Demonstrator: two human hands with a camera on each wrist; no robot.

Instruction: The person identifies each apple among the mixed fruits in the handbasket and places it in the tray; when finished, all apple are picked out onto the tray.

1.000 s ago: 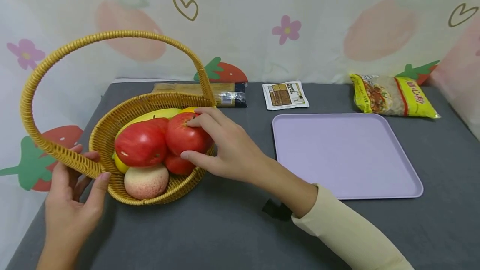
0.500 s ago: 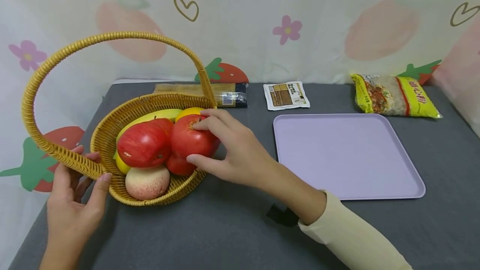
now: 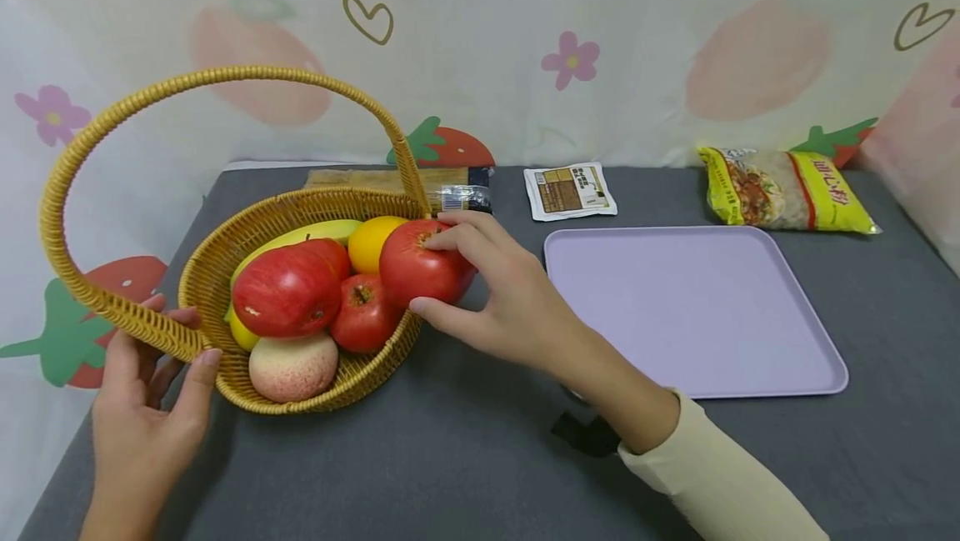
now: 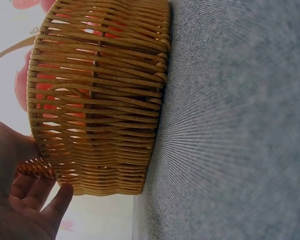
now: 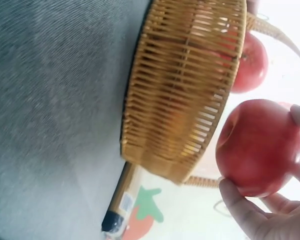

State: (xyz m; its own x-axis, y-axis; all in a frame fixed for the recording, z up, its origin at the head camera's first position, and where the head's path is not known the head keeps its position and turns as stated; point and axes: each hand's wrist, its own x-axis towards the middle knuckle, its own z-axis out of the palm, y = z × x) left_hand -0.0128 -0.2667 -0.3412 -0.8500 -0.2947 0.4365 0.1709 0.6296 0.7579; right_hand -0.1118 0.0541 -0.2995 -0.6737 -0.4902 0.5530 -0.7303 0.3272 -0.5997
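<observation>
My right hand [image 3: 517,295] holds a red apple [image 3: 423,264] over the right rim of the wicker basket [image 3: 247,395]. The right wrist view shows the apple [image 5: 260,147] raised above the rim, with fingers and thumb round it. At the basket's left side, my left hand [image 3: 146,408] grips the foot of the arched handle [image 3: 150,328], thumb on the rim. Inside lie a large glossy red fruit [image 3: 285,289], another red apple [image 3: 365,313], a pinkish peach [image 3: 294,368], an orange [image 3: 372,244] and a yellow banana [image 3: 318,232]. More red and yellow fruit is partly hidden beneath.
A lilac tray [image 3: 693,316] lies on the grey tabletop [image 3: 450,474] at the right. Along the back are a long pack of noodles [image 3: 457,189], a small white-and-brown packet [image 3: 570,191] and a yellow bag of noodles [image 3: 787,191]. A printed curtain [image 3: 637,49] hangs behind.
My right hand has lifted the apple and carried it to the right, uncovering the orange and the other apple. My left hand stays on the basket.
</observation>
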